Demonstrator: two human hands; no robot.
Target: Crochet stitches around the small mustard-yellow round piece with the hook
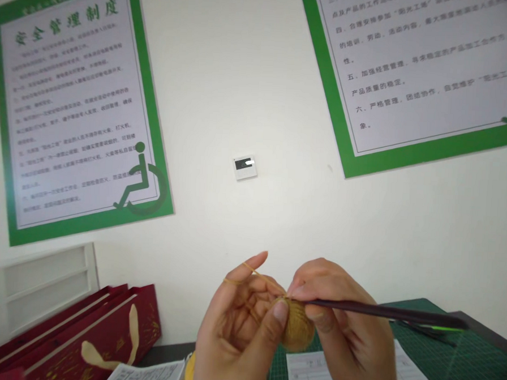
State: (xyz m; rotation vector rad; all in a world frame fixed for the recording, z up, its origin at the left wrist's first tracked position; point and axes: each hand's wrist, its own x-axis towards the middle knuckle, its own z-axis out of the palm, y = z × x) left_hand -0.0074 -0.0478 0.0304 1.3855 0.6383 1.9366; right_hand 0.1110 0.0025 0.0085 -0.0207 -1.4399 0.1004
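Observation:
My left hand [246, 326] pinches a rounded mustard-yellow crochet piece [298, 328] between thumb and fingers. A strand of yellow yarn [255, 272] runs over its raised index finger to the top of the piece. My right hand [344, 325] grips a dark, long-handled crochet hook [383, 311], which points left. The hook's tip meets the upper edge of the piece, where my fingers hide the stitches. More yellow yarn [190, 374] shows low, behind my left wrist.
A green cutting mat [469, 366] covers the table, with a printed sheet [414, 374] on it. Dark red gift bags [118, 341] stand at left, beside a paper with line drawings [146, 375]. Green-framed posters [83, 113] and a small white panel [245, 168] are on the wall.

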